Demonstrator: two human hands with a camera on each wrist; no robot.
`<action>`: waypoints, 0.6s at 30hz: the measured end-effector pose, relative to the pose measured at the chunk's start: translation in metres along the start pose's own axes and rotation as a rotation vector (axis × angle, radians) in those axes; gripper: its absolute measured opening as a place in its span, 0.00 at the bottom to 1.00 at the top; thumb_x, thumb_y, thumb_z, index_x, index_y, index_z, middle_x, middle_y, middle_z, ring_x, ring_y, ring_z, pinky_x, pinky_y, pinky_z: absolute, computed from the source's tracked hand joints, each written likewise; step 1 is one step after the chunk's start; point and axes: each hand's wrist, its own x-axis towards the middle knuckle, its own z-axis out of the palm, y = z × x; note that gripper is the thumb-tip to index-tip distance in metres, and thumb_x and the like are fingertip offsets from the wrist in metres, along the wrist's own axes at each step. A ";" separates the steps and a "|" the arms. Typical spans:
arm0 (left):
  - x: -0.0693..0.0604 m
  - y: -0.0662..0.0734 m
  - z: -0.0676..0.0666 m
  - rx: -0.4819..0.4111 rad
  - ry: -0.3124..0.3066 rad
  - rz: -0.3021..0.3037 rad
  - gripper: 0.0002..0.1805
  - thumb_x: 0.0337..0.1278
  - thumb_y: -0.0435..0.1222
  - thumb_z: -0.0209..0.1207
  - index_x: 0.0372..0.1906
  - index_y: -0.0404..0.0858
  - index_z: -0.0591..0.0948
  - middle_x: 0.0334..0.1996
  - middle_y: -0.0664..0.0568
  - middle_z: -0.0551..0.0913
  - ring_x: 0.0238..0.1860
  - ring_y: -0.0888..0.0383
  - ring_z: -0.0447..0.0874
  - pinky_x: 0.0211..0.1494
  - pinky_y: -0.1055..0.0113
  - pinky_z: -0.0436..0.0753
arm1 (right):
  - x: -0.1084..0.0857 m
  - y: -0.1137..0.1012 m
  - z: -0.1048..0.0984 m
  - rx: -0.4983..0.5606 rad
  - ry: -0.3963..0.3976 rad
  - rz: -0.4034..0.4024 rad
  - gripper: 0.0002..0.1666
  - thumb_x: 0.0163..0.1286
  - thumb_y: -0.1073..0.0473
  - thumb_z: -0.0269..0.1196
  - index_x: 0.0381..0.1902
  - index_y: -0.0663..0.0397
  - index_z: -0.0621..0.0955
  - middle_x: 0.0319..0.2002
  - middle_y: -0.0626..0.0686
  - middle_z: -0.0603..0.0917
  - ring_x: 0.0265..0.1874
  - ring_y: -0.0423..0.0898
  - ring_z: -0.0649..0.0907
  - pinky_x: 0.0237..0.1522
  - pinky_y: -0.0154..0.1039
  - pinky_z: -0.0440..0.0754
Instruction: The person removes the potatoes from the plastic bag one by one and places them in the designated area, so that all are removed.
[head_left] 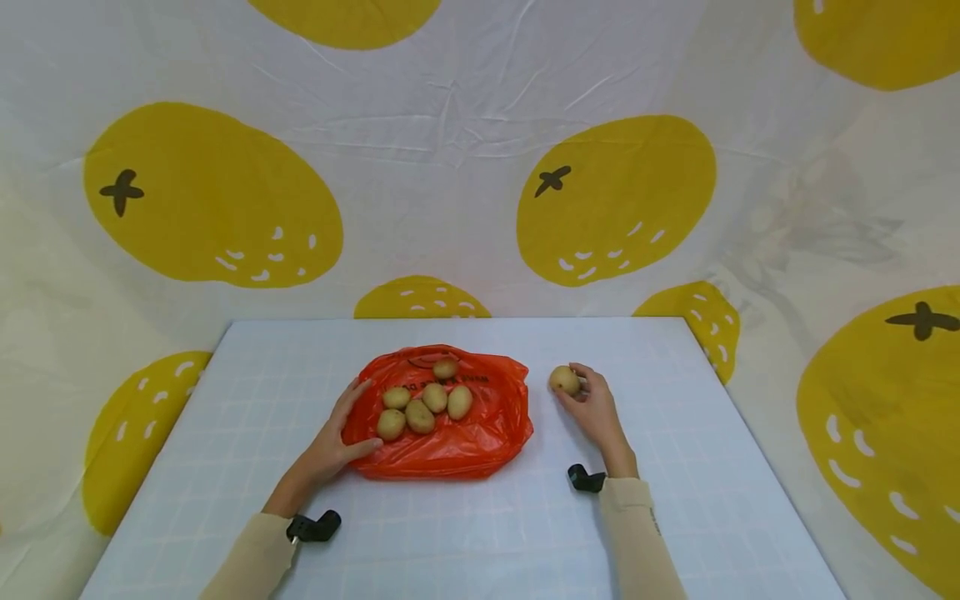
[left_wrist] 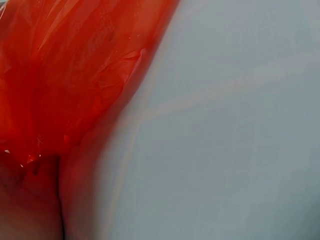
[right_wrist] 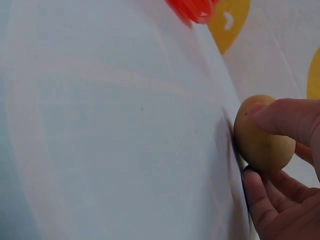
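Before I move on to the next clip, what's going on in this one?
A person's right hand pinches a single potato beside a red plastic bag on the table, clear of the bag's right edge. The left hand touches the bag at its left side. Six other potatoes show against the bag; I can't tell whether they lie on it or inside.

Six light-brown potatoes [head_left: 420,417] lie on a wrinkled red plastic bag [head_left: 480,442]; a seventh potato [head_left: 563,380], just right of it, is pinched by the right hand [head_left: 596,410].
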 end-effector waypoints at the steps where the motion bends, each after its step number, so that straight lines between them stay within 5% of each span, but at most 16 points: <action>1: 0.000 0.000 -0.001 0.004 0.003 0.001 0.55 0.55 0.43 0.71 0.83 0.51 0.52 0.84 0.43 0.36 0.81 0.30 0.37 0.72 0.20 0.52 | 0.000 0.000 0.000 0.005 -0.001 0.004 0.38 0.67 0.62 0.71 0.72 0.60 0.70 0.68 0.65 0.72 0.62 0.62 0.79 0.60 0.54 0.82; 18: -0.001 0.000 -0.001 -0.020 -0.002 -0.015 0.58 0.55 0.43 0.71 0.84 0.51 0.47 0.84 0.41 0.36 0.81 0.31 0.37 0.73 0.21 0.49 | 0.001 -0.005 -0.002 -0.008 -0.009 0.052 0.34 0.70 0.55 0.70 0.69 0.58 0.73 0.65 0.65 0.75 0.57 0.61 0.82 0.59 0.54 0.84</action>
